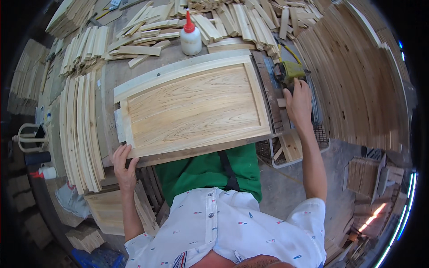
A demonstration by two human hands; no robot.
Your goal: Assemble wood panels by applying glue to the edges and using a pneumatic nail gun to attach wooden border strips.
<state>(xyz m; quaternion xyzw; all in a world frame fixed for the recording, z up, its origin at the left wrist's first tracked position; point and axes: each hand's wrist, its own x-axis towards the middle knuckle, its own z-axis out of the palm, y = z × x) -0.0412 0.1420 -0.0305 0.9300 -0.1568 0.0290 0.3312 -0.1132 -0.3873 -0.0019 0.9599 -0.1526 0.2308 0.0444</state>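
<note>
A framed wooden panel [192, 111] lies flat on the workbench in front of me, with a plain raised rail along its far edge. My left hand [124, 165] grips its near left corner, thumb and fingers on either side of the edge. To the right of the panel, my right hand [298, 102] is at a yellow-green nail gun [292, 70] with a yellow hose. Its fingers curl at the tool's dark near part, which they partly cover. A white glue bottle [191, 42] with a red nozzle stands upright beyond the panel.
Loose wooden strips [237, 20] lie heaped across the back of the bench. Long strips [82, 129] are stacked at the left. A tall stack of boards [353, 76] rises at the right. Below the bench's right side is a wire basket [286, 165] with wood offcuts.
</note>
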